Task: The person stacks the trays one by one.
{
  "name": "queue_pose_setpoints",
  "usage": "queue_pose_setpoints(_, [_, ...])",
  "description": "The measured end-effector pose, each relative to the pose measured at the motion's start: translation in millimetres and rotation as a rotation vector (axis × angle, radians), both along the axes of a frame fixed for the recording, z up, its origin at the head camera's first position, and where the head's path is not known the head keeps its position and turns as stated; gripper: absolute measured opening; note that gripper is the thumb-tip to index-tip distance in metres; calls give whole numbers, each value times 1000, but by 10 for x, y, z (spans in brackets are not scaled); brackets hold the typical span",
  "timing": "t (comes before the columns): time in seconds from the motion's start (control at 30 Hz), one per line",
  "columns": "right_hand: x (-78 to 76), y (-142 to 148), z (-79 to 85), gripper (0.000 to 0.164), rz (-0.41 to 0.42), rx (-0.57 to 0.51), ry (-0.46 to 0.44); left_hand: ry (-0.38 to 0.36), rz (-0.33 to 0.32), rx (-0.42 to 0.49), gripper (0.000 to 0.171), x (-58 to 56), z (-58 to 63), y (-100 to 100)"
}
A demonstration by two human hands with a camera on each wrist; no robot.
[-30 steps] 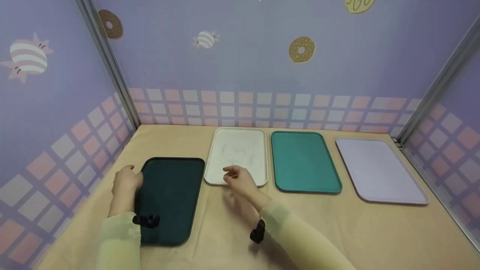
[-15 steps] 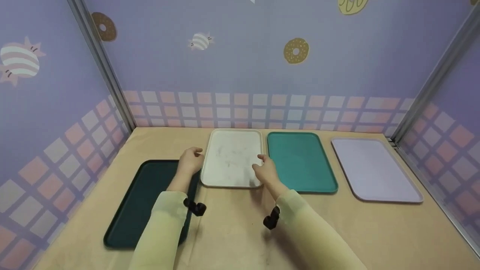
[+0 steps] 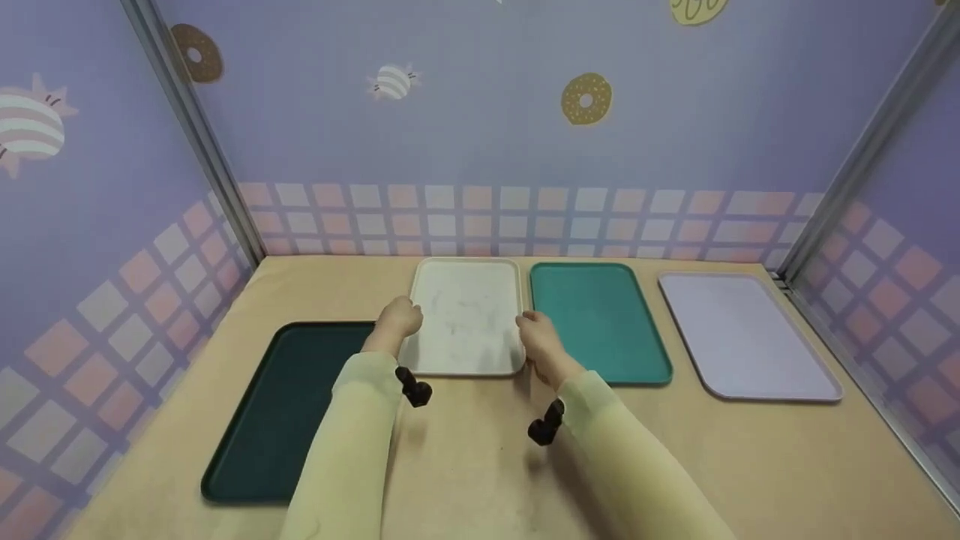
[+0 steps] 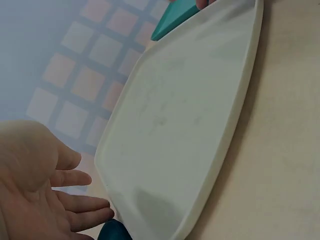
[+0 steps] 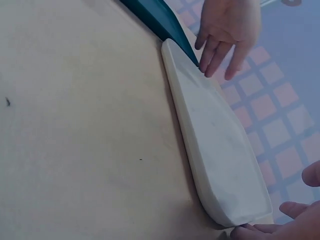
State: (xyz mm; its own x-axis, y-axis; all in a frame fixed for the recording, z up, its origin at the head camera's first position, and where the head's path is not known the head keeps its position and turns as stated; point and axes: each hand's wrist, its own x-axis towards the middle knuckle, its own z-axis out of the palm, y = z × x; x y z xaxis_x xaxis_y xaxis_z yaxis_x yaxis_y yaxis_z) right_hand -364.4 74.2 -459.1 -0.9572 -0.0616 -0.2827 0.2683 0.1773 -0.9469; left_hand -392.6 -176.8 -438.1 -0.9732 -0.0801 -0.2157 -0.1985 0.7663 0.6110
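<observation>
Both hands flank a white tray (image 3: 466, 304) that lies at the back of the table (image 3: 465, 465), left of centre. Fingers of the left hand (image 3: 395, 324) reach out nearly straight in the left wrist view, thumb apart, their tips at the tray's left rim. Only part of the right hand (image 3: 545, 341) shows in its own wrist view: the thumb stands apart from the fingers, whose tips meet the tray near its near right corner. Neither hand plainly pinches the rim, and whether the tray's weight is on them cannot be told.

Behind the white tray, just a thin strip of table separates its far edge from the wall (image 3: 480, 150). On its right, a narrow gap divides it from a teal tray (image 3: 596, 322), and the right hand sits over that side. Farther right, across a wider gap, is a lavender tray (image 3: 750, 334), its far right corner near the side wall. To the left and nearer the person, a dark green tray (image 3: 289, 405) lies partly hidden by the left sleeve (image 3: 341, 450). The widest room lies in front of the white tray's near edge, where the table stretches toward the person between the two forearms.
</observation>
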Motion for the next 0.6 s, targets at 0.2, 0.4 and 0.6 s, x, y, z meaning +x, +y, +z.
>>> queue_pose_setpoints(0.2, [-58,34,35,58,-9,-90,-65,22,40,18,50,19,-14,12])
queue_pose_setpoints(0.4, [-77,103,75,60,-28,-96,-87,59,108,49,47,72,25,10])
queue_pose_setpoints(0.6, [-127,222,113,52,-60,-96,-115,17,180,209,48,81,56,-43])
